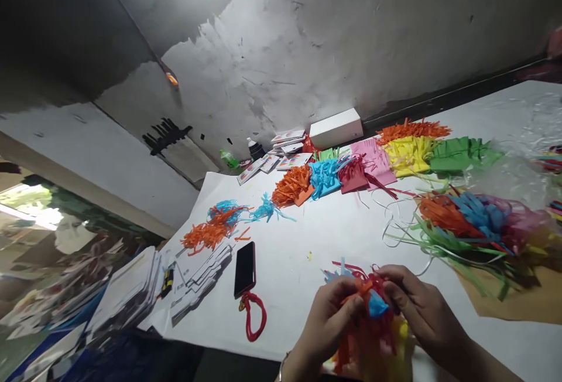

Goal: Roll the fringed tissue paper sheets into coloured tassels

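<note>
At the table's front edge, my left hand (331, 314) and my right hand (419, 300) face each other, closed in pinches on a bunch of fringed paper tassels (376, 304). Orange and red strips show between the fingers, around a bright blue twisted piece. Red, orange and yellow streamers hang below the hands, somewhat blurred. Light blue strips stick out behind my left fingers. A thin red loop rises beside my right fingertips; whether they grip it or the paper under it, I cannot tell.
Fringed paper stacks (325, 177) in several colours line the table's back. Finished-looking tassels (483, 218) and white string lie right, over brown paper (504, 300). A phone (244, 269) with a red strap, orange fringe (208, 234) and printed cards (202, 282) lie left. A white box (336, 129) stands by the wall.
</note>
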Available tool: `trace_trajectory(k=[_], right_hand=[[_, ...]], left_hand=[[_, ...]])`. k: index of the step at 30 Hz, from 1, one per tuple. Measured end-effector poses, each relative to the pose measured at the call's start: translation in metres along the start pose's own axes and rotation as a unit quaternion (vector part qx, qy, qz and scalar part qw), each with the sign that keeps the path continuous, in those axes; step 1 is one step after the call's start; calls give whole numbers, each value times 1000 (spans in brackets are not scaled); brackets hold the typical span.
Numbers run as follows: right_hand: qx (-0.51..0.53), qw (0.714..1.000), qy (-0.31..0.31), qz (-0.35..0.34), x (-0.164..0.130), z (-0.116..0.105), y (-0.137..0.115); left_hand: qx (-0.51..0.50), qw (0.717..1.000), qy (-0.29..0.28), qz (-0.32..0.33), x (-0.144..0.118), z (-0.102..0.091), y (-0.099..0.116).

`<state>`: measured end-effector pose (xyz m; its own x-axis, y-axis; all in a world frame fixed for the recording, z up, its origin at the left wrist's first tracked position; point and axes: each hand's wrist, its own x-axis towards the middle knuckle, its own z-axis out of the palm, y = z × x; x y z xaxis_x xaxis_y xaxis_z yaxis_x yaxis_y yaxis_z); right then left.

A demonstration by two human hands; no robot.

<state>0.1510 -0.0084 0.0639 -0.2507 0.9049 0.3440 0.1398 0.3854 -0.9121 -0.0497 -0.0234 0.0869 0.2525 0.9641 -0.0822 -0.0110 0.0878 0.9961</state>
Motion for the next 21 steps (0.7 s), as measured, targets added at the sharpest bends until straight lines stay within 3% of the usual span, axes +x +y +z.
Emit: trace_trajectory(k=[4, 9, 15, 18, 21], right_hand=[[-11, 996, -44, -72, 0, 2, 1], [6, 997, -47, -53, -9, -5, 1], [55, 991, -117, -19, -16, -16, -4], [73, 991, -113, 0, -18, -16, -5], [65, 993, -103, 7, -20, -16, -4]], left_hand=[[-23, 1000, -18, 13, 1, 17, -5], [-37, 998, -45, -8, 0, 22, -9], [-105, 991, -58, -58, -1, 25, -16], [-144, 986, -30, -75, -3, 31, -15], [-145, 988, -1, -51, -5, 39, -17]])
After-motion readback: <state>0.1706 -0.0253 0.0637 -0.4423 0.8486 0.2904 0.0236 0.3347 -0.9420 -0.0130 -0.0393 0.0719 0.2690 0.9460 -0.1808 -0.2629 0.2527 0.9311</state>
